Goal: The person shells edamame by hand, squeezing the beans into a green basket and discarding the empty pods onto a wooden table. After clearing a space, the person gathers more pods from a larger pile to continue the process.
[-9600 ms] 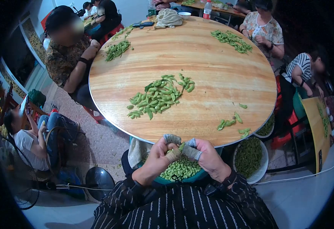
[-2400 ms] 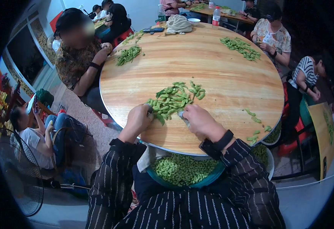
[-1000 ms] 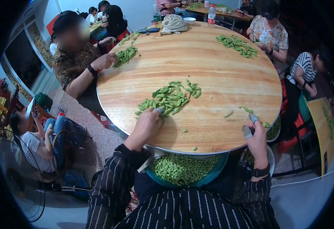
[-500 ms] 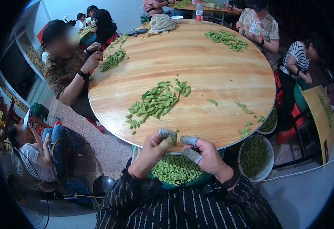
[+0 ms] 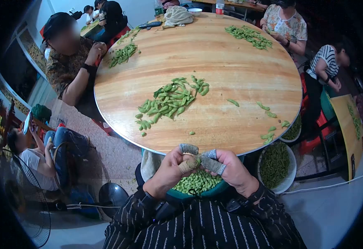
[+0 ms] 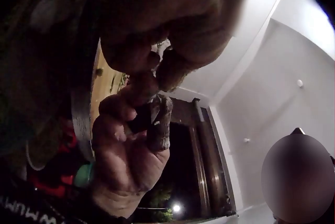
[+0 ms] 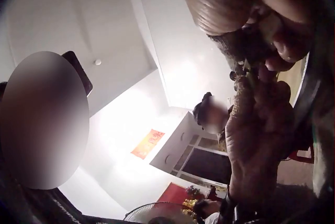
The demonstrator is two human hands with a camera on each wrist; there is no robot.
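Observation:
My left hand (image 5: pixel 168 172) and right hand (image 5: pixel 235 172) meet over the near table edge, cloth wraps on their thumbs and index fingers. Between the fingertips shows a bit of a green soybean pod (image 5: pixel 198 160), mostly hidden; both hands pinch it. Below them, a teal basin (image 5: pixel 177 194) in the lap holds shelled green soybeans (image 5: pixel 198 182). A heap of soybean pods (image 5: pixel 171 99) lies ahead on the round wooden table (image 5: pixel 231 128). In the left wrist view, the right hand (image 6: pixel 125 161) faces the left one; the pod is dark there.
Stray pods (image 5: pixel 268 110) lie on the table's right side. A white basket (image 5: pixel 291 168) of empty-looking pods stands on the floor at right. A cloth (image 5: pixel 178 15) and bottle (image 5: pixel 219 7) sit at the far edge. Other people sit around, and a fan (image 5: pixel 32 203) stands at left.
The hands left the pod heap; the right swept out to the table's right side, then both came back together over the basin. Some pods now lie at right, and one lies alone mid-table.

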